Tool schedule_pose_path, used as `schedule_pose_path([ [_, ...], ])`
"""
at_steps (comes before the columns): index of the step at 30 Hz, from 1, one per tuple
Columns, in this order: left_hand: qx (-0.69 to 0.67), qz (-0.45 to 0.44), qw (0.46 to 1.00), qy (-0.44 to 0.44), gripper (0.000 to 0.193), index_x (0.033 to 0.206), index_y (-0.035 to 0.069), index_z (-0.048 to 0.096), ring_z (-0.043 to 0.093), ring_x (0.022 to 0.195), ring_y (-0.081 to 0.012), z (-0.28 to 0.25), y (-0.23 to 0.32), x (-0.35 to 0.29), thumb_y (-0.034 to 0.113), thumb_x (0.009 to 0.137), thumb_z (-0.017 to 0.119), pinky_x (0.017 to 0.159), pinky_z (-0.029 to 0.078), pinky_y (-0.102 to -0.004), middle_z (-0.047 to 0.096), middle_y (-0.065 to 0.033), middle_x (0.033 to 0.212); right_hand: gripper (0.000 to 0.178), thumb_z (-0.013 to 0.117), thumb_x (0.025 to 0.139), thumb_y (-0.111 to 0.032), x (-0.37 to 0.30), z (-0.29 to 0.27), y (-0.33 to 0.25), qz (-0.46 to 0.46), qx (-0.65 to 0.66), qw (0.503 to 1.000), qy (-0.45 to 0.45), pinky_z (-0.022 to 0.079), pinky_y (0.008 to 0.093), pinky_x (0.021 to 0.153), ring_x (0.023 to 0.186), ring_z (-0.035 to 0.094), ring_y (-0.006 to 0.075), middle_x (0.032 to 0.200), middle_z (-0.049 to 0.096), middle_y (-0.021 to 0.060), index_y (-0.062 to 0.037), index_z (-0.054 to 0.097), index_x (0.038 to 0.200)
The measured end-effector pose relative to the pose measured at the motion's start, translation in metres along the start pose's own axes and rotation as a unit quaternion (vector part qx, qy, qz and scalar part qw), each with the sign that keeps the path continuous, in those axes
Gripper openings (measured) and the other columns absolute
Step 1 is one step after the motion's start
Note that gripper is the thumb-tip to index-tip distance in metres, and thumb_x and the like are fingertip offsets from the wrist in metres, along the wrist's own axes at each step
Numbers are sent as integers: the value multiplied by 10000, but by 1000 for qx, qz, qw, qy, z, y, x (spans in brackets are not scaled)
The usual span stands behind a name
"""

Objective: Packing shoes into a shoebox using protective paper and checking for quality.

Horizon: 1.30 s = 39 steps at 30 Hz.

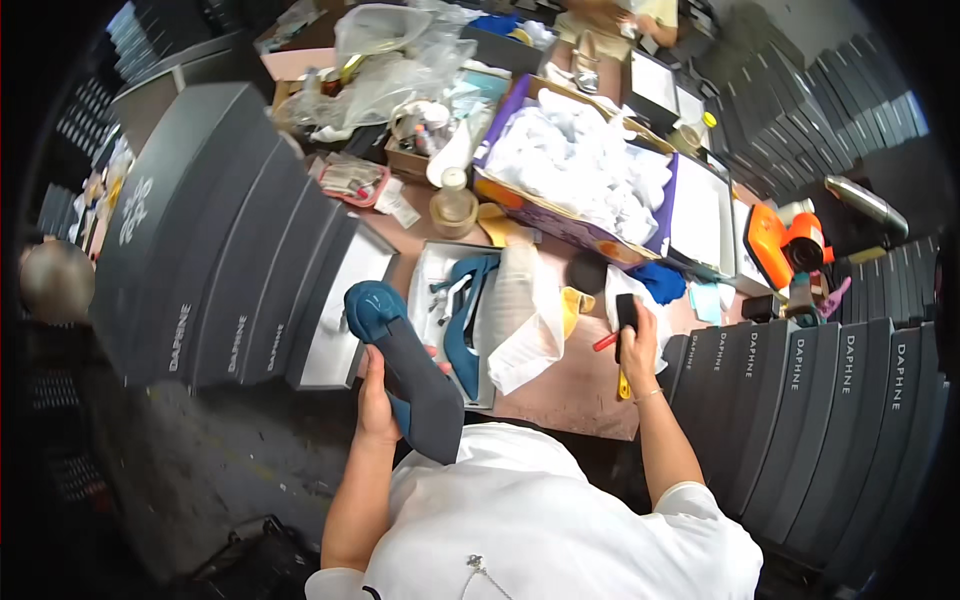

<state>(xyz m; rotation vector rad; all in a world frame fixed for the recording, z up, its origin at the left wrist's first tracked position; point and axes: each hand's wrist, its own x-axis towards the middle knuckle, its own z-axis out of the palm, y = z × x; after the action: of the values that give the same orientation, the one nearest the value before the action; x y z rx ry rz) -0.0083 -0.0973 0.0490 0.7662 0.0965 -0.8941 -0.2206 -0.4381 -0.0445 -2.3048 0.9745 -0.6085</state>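
My left hand (377,405) grips a teal shoe (375,308), its dark grey sole (427,388) facing up and its rounded toe end pointing away from me. On the right, my right hand (640,345) is closed around a black oblong tool (627,312), whose exact kind I cannot make out. A red pen-like stick (605,342) and a yellow-handled tool (624,386) show beside those fingers; whether they are held too is unclear. Between the hands, an open shoe box (487,397) contains a second teal shoe (461,345), with white wrapping paper (527,340) over its right side.
Dark grey shoe boxes stand in rows at left (215,240) and right (800,410). Behind the work spot, a purple carton (577,232) holds crumpled white paper. A glass jar (454,208), blue cloth (658,282) and orange device (768,248) sit nearby. Another person (655,20) is across the table.
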Motion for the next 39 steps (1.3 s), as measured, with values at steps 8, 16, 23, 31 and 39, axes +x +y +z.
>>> schedule_pose_path([
  [8, 15, -56, 998, -13, 663, 1226, 27, 490, 634, 976, -333, 12, 9, 18, 607, 939, 345, 802, 550, -452, 604, -168, 1084, 417, 607, 846, -139, 60, 62, -5, -120, -214, 967, -61, 456, 429, 873, 1037, 537, 373, 1161, 549, 183, -41, 545, 1246],
  [16, 31, -66, 997, -21, 711, 1264, 37, 446, 619, 1019, -272, 9, 6, 22, 648, 909, 370, 836, 537, -403, 597, -138, 1064, 349, 612, 830, -49, 44, 12, -170, -205, 184, 950, -149, 462, 362, 847, 941, 577, 335, 1034, 578, 182, -27, 607, 1178],
  [23, 118, 11, 993, 29, 588, 1270, 54, 454, 585, 1040, -173, 20, -31, 6, 548, 976, 329, 888, 486, -297, 587, -73, 1112, 256, 706, 743, -90, -8, 53, -248, -363, 229, 891, -150, 459, 375, 664, 804, 563, 282, 900, 567, 100, -73, 645, 991],
  [31, 74, -25, 995, -68, 648, 1227, 38, 530, 554, 1120, -192, -2, -13, -9, 579, 971, 282, 938, 466, -346, 583, -90, 1184, 207, 692, 735, -63, -42, 34, -246, -407, 221, 856, -230, 478, 374, 674, 786, 571, 286, 877, 557, 107, -73, 634, 934],
  [39, 85, -20, 996, -8, 639, 1305, 43, 457, 553, 1121, -203, -1, -15, -25, 567, 971, 311, 941, 466, -346, 558, -98, 1224, 230, 680, 716, -54, -34, 26, -255, -431, 261, 820, -272, 460, 385, 677, 809, 551, 313, 921, 568, 104, -51, 595, 930],
])
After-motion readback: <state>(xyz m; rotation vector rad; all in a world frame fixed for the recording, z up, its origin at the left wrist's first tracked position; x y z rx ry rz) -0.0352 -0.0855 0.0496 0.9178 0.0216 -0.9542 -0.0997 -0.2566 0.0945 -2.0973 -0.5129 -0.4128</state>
